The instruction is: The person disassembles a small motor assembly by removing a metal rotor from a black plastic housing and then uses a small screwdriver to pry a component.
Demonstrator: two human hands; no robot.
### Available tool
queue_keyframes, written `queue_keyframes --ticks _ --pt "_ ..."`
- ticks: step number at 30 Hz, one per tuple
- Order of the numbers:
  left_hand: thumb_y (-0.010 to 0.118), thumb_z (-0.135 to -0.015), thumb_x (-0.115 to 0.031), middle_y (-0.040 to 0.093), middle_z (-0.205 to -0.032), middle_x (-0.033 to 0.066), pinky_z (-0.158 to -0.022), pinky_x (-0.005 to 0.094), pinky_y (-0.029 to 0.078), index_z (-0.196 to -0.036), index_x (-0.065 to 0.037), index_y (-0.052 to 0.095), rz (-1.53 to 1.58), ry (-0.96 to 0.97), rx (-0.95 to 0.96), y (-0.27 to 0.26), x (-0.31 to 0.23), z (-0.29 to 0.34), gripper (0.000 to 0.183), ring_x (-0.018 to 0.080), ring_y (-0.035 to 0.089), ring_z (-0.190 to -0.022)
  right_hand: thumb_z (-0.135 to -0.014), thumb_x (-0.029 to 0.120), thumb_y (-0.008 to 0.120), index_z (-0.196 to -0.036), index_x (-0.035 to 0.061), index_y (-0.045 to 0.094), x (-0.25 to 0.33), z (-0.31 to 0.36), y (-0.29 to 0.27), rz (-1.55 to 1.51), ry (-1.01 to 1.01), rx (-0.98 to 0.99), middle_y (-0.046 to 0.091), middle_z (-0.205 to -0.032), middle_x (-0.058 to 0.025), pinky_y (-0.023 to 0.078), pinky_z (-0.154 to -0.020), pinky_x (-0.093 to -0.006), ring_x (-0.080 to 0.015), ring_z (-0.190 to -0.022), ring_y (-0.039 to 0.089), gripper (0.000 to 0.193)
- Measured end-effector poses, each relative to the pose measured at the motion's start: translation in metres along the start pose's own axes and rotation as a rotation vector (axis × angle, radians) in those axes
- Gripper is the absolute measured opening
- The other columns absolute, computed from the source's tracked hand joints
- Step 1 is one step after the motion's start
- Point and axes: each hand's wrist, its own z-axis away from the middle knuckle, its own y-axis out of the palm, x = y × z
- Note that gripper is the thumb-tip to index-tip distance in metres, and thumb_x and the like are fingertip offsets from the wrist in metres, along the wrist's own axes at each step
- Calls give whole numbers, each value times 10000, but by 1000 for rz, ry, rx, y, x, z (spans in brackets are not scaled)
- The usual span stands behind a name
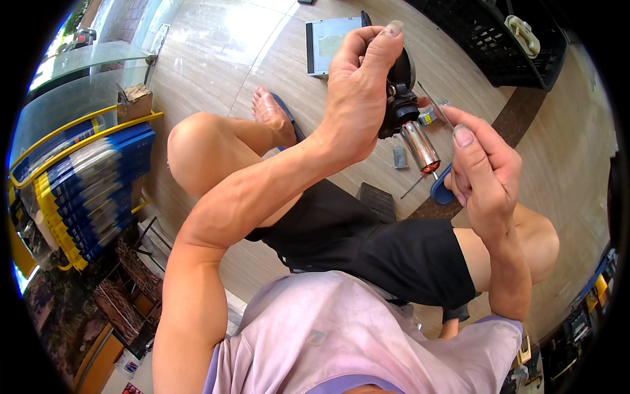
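Observation:
Raised in front of me, my left hand (361, 92) is wrapped round a black power-tool head (398, 108), its thumb up along the top. A bare motor armature (419, 146) juts from the head toward me, a shiny metal cylinder with copper windings at its near end. To the right of it, my right hand (485, 171) is closed, with thumb and fingers pinching a thin metal rod (433, 102). The rod slants up and left toward the tool head, and I cannot tell if it touches. My left fingers are partly hidden behind the tool.
A grey metal box (335, 43) lies on the tiled floor ahead. At the far right stands a black plastic crate (518, 59). Below the tool are a small grey block (399, 157) and a black block (377, 200). A yellow rack (85, 134) of blue packages stands left.

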Motion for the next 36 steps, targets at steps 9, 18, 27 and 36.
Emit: queue_keyframes --ticks 9,18,27,36 --pt "719 -1001 -394 596 -911 -10 -637 320 655 -1155 -61 559 -8 119 42 0 4 -2 401 58 610 -745 -1087 252 572 -1282 -43 682 0 -3 8 59 -88 -68 593 -770 70 370 -612 -190 -13 -704 470 369" --pt "721 -1000 -394 605 -865 -9 -644 293 631 -1154 -56 561 11 183 54 10 7 -1 404 63 618 -710 -990 327 748 -1102 -29 734 8 -11 0 110 28 2 624 -744 37 399 -575 -215 -29 -647 511 373" --pt "656 -1044 -420 586 -889 -45 -633 189 423 -1218 -56 576 -178 264 65 3 12 3 411 16 482 -753 -903 221 829 -972 -4 719 10 -11 1 92 132 65 619 -702 28 407 -514 -226 -34 -584 524 260" --pt "572 -1061 -476 662 -1000 76 -868 412 641 -1253 -42 517 -166 160 103 3 4 5 477 192 712 -898 -882 195 811 -933 -3 697 10 -11 -3 154 81 31 628 -709 22 427 -526 -229 -39 -594 549 234"
